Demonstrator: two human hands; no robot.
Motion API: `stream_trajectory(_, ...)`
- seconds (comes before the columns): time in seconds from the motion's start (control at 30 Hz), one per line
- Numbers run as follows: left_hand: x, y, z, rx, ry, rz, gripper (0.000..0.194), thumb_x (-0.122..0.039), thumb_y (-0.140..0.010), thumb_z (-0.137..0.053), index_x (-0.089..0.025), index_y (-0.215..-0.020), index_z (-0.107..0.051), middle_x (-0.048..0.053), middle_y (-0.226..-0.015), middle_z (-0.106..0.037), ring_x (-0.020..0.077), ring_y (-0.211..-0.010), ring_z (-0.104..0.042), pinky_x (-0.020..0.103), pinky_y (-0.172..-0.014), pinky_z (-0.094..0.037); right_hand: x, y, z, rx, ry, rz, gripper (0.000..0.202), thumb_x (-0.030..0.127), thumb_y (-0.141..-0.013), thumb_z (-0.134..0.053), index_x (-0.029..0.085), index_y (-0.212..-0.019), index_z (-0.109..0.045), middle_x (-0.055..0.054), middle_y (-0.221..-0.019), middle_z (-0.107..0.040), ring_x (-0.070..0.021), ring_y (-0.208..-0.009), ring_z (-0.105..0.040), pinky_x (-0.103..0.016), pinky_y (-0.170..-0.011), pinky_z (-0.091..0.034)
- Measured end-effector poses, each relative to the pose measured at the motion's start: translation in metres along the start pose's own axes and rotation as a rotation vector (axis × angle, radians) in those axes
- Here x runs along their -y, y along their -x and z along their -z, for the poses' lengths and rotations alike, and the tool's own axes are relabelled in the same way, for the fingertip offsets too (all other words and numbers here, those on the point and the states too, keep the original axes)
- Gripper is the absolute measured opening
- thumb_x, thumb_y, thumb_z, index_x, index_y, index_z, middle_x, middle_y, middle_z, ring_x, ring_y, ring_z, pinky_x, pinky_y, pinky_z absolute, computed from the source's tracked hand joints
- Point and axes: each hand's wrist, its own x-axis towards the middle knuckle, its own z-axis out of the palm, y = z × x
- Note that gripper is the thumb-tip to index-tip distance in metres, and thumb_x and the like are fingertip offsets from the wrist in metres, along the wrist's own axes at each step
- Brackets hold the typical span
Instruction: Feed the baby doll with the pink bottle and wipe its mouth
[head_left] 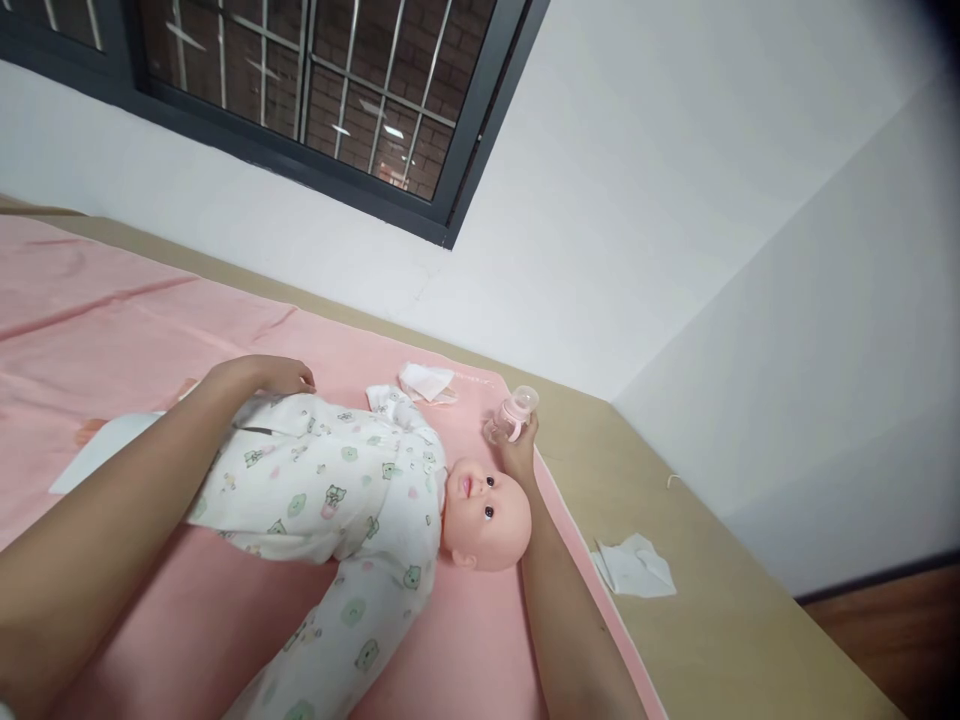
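A baby doll (487, 515) lies face up in a white, bear-print outfit (322, 470), its head toward the right. My left hand (281, 375) rests at the doll's far side by the waist, its visible fingers loosely bent and apart from any object I can make out; part of it is hidden. Beyond the doll's head, my right hand (521, 455) is closed around a small clear baby bottle (510, 415) with a pink collar and handle, tilted with its capped top up and to the right. White cloth or padding (112, 450) shows under my left forearm, near the doll's legs.
A pink sheet (135, 330) covers much of the wooden surface (600, 450). A small tissue pack (427, 382) lies near the wall, and a crumpled white tissue (636, 567) lies at the right. A barred window (337, 90) is set in the white wall.
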Motion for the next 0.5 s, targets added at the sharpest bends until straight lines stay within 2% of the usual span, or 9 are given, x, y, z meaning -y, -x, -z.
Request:
stream_trajectory(0.2, -0.011, 0.006, 0.002, 0.092, 0.031, 0.031, 0.056, -0.049, -0.065, -0.055, -0.021, -0.111, -0.071, 0.012, -0.127, -0.062, 0.0348, -0.109, -0.060, 0.038, -0.084, -0.049, 0.002, 0.002, 0.001, 0.042, -0.021, -0.036, 0.087, 0.039, -0.055, -0.079, 0.024, -0.129, -0.035, -0.012, -0.121, -0.058, -0.0222, -0.103, -0.061, -0.047, -0.097, -0.043)
stream_trajectory(0.37, -0.012, 0.009, 0.002, 0.075, 0.043, 0.044, 0.057, -0.048, -0.063, -0.054, -0.021, -0.110, -0.071, 0.013, -0.127, -0.063, 0.0364, -0.107, -0.061, 0.040, -0.080, -0.050, 0.001, 0.002, 0.001, -0.020, -0.038, -0.058, 0.088, 0.043, -0.055, -0.081, 0.023, -0.128, -0.035, -0.013, -0.122, -0.057, -0.0232, -0.106, -0.059, -0.046, -0.096, -0.045)
stream_trajectory(0.5, -0.007, 0.003, -0.003, 0.039, 0.044, 0.022, 0.059, -0.050, -0.063, -0.053, -0.019, -0.110, -0.071, 0.014, -0.123, -0.065, 0.0354, -0.108, -0.061, 0.040, -0.083, -0.049, 0.003, 0.001, 0.002, -0.081, -0.029, -0.050, 0.087, 0.048, -0.056, -0.079, 0.024, -0.128, -0.037, -0.013, -0.126, -0.054, -0.0244, -0.110, -0.058, -0.044, -0.095, -0.046)
